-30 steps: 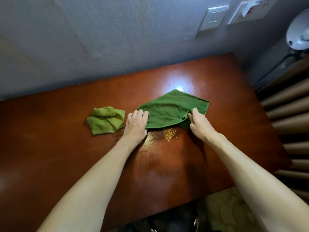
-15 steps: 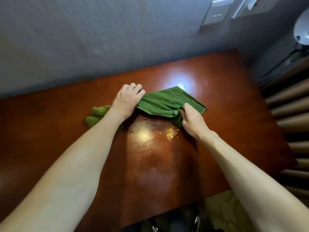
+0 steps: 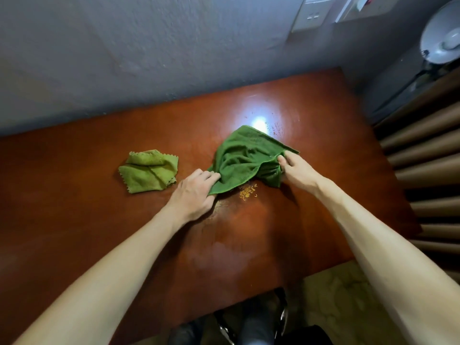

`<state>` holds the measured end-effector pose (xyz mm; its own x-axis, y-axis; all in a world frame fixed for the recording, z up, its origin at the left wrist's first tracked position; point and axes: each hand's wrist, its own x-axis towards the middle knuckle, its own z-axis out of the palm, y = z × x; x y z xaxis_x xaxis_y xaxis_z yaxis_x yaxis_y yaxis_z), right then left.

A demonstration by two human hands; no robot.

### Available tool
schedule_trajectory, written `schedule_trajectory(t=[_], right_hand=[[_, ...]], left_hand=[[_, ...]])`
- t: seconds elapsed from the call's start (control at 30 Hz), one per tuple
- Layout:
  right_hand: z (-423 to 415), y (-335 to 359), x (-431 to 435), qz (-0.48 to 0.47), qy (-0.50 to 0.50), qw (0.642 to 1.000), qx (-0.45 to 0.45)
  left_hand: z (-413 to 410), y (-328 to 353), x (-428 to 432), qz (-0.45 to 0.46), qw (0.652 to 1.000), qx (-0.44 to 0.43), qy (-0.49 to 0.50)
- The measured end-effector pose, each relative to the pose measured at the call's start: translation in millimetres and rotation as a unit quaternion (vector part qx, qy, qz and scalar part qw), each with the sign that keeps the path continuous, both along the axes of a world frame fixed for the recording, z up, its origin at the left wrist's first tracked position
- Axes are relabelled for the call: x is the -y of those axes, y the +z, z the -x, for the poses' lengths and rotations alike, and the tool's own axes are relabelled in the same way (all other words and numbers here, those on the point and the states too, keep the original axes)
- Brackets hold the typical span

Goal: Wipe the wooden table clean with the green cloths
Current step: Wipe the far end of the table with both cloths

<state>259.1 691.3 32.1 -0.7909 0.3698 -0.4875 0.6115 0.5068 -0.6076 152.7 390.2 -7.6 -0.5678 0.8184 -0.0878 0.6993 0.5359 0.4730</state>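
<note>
A dark green cloth (image 3: 245, 158) lies bunched on the reddish wooden table (image 3: 74, 220), right of centre. My left hand (image 3: 194, 192) pinches its near-left corner, and my right hand (image 3: 296, 168) grips its right edge. A small heap of yellow crumbs (image 3: 247, 192) sits on the wood just in front of the cloth, between my hands. A lighter green cloth (image 3: 149, 171) with zigzag edges lies folded to the left, untouched.
A grey wall (image 3: 174, 58) runs along the table's far edge, with switch plates (image 3: 311, 16) at top right. A white lamp (image 3: 440, 38) and ribbed brown panels (image 3: 428, 158) stand to the right. Dark specks (image 3: 275, 128) dot the glossy patch behind the cloth.
My left hand has drawn back toward me with the cloth's corner, uncovering the light green cloth. The dark cloth is more bunched. My right hand kept its grip.
</note>
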Motion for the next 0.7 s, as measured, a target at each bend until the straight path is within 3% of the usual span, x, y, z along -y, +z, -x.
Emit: schedule_trajectory(t=[0.13,0.23,0.27,0.33,0.4,0.53,0.7], right_hand=[[-34.0,3.3,-1.7,0.025,0.131,0.989,0.07],[-48.7,5.4,5.1,-0.053,0.236,0.957,0.16],[-49.3,5.8,6.6,-0.1,0.255,0.95,0.148],[-47.1,6.9,11.4,-0.198,0.271,0.942,0.031],[-44.1,2.1,20.0,-0.198,0.268,0.939,-0.087],[-40.2,-28.0,42.8,-0.172,0.323,0.927,-0.086],[-34.4,-45.9,62.6,-0.164,0.246,0.944,-0.143]], left_hand=[[-27.7,-6.1,5.8,0.031,0.996,-0.013,-0.084],[-49.0,-7.6,3.3,0.026,0.995,-0.013,-0.097],[-54.0,-6.3,1.1,0.018,0.996,-0.008,-0.085],[-58.4,-3.4,-5.8,-0.024,0.999,0.0,-0.039],[-56.2,-2.0,-15.1,-0.067,0.997,-0.03,-0.003],[-49.8,-7.3,-30.1,-0.084,0.996,-0.011,0.013],[-52.9,-17.7,-50.4,-0.107,0.991,0.023,0.078]])
